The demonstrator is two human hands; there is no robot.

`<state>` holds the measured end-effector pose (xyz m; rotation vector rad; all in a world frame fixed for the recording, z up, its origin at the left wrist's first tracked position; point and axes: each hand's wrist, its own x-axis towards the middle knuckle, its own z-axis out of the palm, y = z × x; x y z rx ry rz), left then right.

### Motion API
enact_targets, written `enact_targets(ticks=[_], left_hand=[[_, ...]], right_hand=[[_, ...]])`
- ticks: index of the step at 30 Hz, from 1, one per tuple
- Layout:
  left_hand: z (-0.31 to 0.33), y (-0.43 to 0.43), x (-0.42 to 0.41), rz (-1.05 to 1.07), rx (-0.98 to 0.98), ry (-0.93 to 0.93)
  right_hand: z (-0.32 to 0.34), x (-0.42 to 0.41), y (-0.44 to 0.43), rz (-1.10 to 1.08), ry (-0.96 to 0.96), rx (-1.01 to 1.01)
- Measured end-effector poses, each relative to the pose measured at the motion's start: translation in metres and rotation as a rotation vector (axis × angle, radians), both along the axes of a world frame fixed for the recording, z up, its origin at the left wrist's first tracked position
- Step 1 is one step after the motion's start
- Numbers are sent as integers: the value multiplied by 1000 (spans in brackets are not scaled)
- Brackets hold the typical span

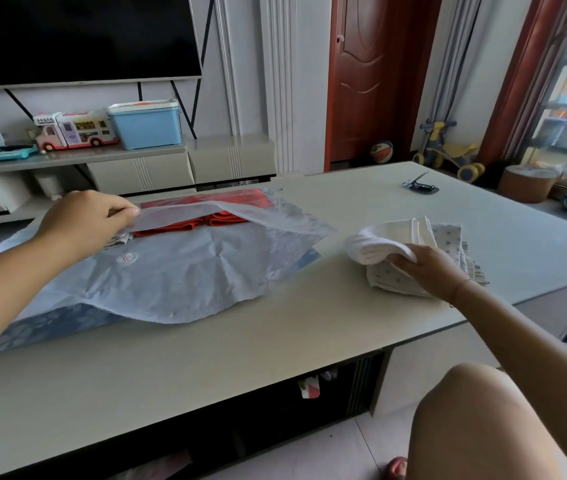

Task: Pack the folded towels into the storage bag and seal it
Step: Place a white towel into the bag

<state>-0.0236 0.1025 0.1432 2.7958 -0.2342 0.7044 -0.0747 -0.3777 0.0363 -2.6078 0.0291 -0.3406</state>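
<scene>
the storage bag (171,271) lies flat toward the left edge of the surface (275,341), red towels (202,221) inside its mouth by the far edge. the left hand (85,216) pinches the bag's upper flap, lifting it. the right hand (427,268) clamps a white towel (375,249) atop the towel stack (448,244) toward the right edge.

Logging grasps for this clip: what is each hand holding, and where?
Left hand pinches the upper flap of the translucent plastic storage bag at its open edge. Right hand grips the folded white towel at its near end.
</scene>
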Motion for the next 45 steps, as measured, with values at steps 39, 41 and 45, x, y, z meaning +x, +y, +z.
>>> enact_targets(ticks=[39,41,45], left_hand=[[1,-2,-3,-2,8,-6],[3,-3,-4,-6,0,-2],[5,-3,-6,-7,5,-6]], right_hand=[[-29,-59,115,159,280,1207],[-21,-64,127,279,351,1281],[-2,-43,166,361,490,1331]])
